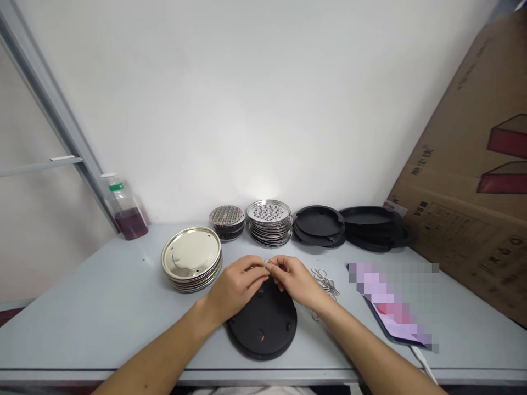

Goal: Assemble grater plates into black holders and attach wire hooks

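My left hand (241, 282) and my right hand (294, 278) meet over the far edge of a round black plate (267, 312) lying on the table. Both are closed, fingertips pinched together on a small metal wire ring (267, 261) that shows just above them; the rest of it is hidden by the fingers. Small raised tabs and a slot with an orange glint mark the black plate's upper face. Right of my right hand lies a loose pile of metal wire rings (326, 284), partly covered by my forearm.
A stack of gold-coloured metal discs (191, 253) stands left. Along the wall are perforated metal discs (228, 215), silver grater-like discs (269, 213), and black round parts (319, 220). A bottle of dark liquid (129, 216), a phone (391, 315) with a cable and a cardboard box (465, 192) flank these.
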Available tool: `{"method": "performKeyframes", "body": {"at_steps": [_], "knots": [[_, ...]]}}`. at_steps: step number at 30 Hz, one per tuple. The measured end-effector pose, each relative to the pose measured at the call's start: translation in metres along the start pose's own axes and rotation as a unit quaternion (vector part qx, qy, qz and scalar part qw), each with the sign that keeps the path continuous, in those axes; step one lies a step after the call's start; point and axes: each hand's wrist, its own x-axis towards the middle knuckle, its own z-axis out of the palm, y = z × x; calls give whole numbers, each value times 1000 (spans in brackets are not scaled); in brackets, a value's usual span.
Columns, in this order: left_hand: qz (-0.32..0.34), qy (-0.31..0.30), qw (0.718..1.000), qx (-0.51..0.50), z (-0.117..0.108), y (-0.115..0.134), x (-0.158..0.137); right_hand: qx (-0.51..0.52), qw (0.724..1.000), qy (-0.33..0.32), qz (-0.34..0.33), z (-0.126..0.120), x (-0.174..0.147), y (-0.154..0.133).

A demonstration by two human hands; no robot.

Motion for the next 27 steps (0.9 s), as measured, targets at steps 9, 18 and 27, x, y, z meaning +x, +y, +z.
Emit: {"method": "performKeyframes", "body": {"at_steps": [9, 18, 27], "knots": [[-365, -30, 869, -333, 0, -2, 6, -179, 971, 80, -134, -1, -8, -11], [-389, 17, 842, -374, -4, -3, 10, -107, 983, 95, -118, -1, -9, -6], [-358, 6, 892, -275, -8, 0, 12, -146, 955, 146, -212, -2, -10, -11]]}}
